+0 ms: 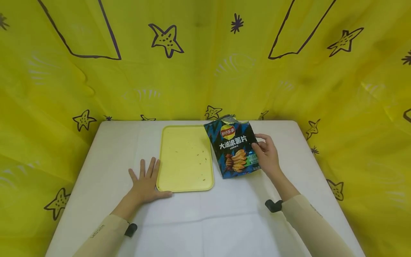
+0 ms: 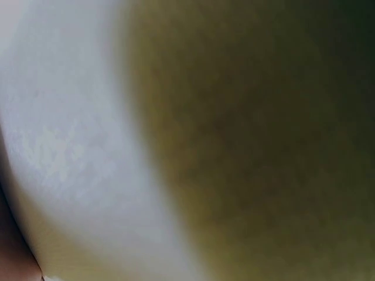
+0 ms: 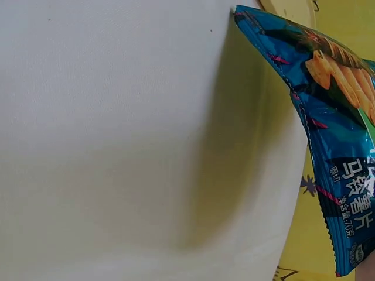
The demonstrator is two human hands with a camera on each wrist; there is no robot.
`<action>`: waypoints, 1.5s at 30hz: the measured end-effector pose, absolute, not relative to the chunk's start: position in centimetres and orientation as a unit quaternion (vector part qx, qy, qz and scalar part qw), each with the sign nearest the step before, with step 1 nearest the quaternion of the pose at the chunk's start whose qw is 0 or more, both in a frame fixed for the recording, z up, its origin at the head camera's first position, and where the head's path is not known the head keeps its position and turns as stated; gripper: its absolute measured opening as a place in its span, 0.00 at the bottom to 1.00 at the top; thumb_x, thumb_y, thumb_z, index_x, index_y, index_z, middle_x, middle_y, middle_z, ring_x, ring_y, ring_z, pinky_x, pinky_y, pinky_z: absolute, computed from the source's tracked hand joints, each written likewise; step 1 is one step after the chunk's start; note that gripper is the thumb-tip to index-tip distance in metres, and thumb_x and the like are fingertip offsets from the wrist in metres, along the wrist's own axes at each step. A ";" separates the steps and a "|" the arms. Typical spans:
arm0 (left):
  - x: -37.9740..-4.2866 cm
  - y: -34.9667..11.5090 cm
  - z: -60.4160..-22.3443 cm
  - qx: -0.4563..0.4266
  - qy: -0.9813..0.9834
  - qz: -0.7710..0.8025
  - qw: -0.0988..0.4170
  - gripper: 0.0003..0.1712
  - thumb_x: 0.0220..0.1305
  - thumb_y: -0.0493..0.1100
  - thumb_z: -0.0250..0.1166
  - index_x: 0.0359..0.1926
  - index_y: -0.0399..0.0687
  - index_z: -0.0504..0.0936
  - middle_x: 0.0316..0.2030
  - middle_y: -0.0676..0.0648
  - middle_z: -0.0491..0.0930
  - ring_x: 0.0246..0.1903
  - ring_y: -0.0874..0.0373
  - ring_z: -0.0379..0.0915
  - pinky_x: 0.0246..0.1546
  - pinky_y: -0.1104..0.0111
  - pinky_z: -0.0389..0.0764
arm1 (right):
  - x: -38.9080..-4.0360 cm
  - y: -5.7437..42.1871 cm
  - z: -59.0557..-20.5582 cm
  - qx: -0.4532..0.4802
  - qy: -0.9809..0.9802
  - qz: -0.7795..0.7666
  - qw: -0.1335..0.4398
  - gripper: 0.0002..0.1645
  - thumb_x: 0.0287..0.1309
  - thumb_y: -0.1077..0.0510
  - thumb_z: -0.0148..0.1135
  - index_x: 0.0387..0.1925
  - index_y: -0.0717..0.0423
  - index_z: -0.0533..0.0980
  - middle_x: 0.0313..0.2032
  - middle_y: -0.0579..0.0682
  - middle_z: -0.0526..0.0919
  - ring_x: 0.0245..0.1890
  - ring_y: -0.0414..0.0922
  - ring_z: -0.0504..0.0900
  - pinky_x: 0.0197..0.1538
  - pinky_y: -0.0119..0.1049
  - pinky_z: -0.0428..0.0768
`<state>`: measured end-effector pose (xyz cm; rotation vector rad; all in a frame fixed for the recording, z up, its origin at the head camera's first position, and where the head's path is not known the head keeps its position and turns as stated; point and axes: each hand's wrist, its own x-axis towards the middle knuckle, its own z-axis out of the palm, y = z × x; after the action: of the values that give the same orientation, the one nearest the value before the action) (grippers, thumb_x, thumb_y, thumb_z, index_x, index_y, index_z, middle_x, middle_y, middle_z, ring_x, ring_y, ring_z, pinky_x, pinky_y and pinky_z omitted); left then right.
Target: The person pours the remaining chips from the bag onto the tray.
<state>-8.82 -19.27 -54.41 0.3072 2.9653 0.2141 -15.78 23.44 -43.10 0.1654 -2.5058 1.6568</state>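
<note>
My right hand (image 1: 268, 155) pinches a potato chip bag (image 1: 234, 150) by its right edge, thumb on the front. The bag is blue and black, torn at the top, and tilted beside the tray's right edge. In the right wrist view the bag's lower part (image 3: 334, 117) shows, with only a sliver of the hand in the corner. Fingers spread, my left hand (image 1: 145, 187) rests at the lower left of the yellow tray (image 1: 186, 160), the thumb along its near edge. Much of the left wrist view is blurred.
Several small crumbs (image 1: 200, 159) lie scattered on the tray. The white table (image 1: 192, 221) has its far edge against a yellow curtain (image 1: 199, 82) printed with stars, which also hangs on both sides. A dark wrist camera (image 1: 273, 206) sticks out from the right sleeve.
</note>
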 end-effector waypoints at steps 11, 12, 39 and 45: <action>-8.7 -19.2 -53.8 0.104 0.991 0.065 0.063 0.76 0.31 0.89 0.45 0.72 0.45 0.35 0.71 0.42 0.32 0.66 0.33 0.21 0.49 0.29 0.25 | -15.5 22.4 -41.3 0.158 -0.842 0.502 0.120 0.20 0.62 0.66 0.52 0.56 0.62 0.65 0.27 0.64 0.78 0.17 0.48 0.67 0.19 0.30 0.63; -8.7 -19.1 -53.8 0.104 0.990 0.065 0.064 0.76 0.31 0.89 0.45 0.72 0.45 0.35 0.71 0.42 0.31 0.66 0.33 0.21 0.49 0.29 0.25 | -15.5 22.4 -41.2 0.165 -0.843 0.497 0.125 0.20 0.62 0.66 0.52 0.55 0.62 0.65 0.27 0.63 0.78 0.16 0.46 0.65 0.18 0.31 0.62; -9.0 -19.3 -54.4 0.109 0.989 0.066 0.074 0.76 0.31 0.90 0.40 0.71 0.47 0.31 0.71 0.43 0.28 0.66 0.33 0.18 0.48 0.30 0.22 | -17.9 21.0 -40.6 0.230 -0.875 0.415 0.101 0.17 0.62 0.55 0.55 0.53 0.42 0.70 0.39 0.49 0.83 0.32 0.41 0.80 0.32 0.36 0.77; -9.0 -19.4 -54.5 0.109 0.990 0.063 0.070 0.76 0.30 0.90 0.39 0.71 0.47 0.31 0.71 0.43 0.28 0.66 0.33 0.18 0.48 0.30 0.22 | -18.0 20.0 -40.2 0.232 -0.883 0.399 0.084 0.17 0.63 0.52 0.55 0.54 0.39 0.70 0.40 0.48 0.82 0.28 0.41 0.77 0.27 0.38 0.74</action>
<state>-9.00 -19.42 -54.50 0.3267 2.9767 0.1891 -18.00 19.97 -40.16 0.6933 -2.6340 1.1907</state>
